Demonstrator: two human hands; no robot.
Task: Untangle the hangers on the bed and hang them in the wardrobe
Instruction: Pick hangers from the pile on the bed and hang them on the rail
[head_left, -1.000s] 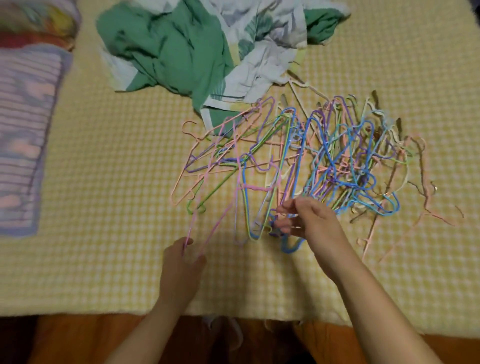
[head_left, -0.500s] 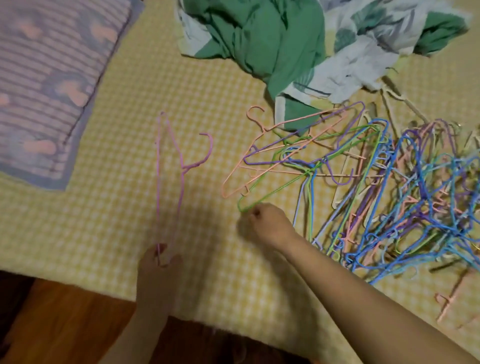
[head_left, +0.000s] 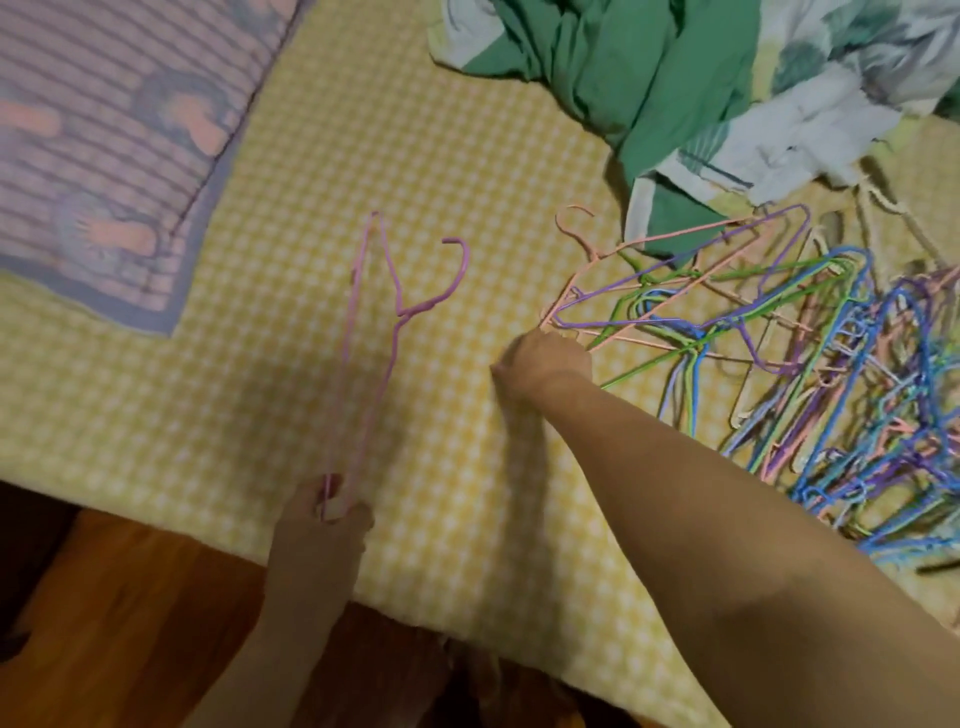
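At lower centre the left hand (head_left: 322, 525) pinches one corner of a separated pink hanger (head_left: 370, 332) lying on the bed (head_left: 249, 374). The right hand (head_left: 543, 364), fingers curled, grips the tangled hangers (head_left: 810, 364) at centre right; its fingertips are hidden, and the pile runs off the right edge.

No text, label, brand, number or sign could be read anywhere in the view. The hangers, the bedcover and the cloths carried only colours and patterns, no lettering.
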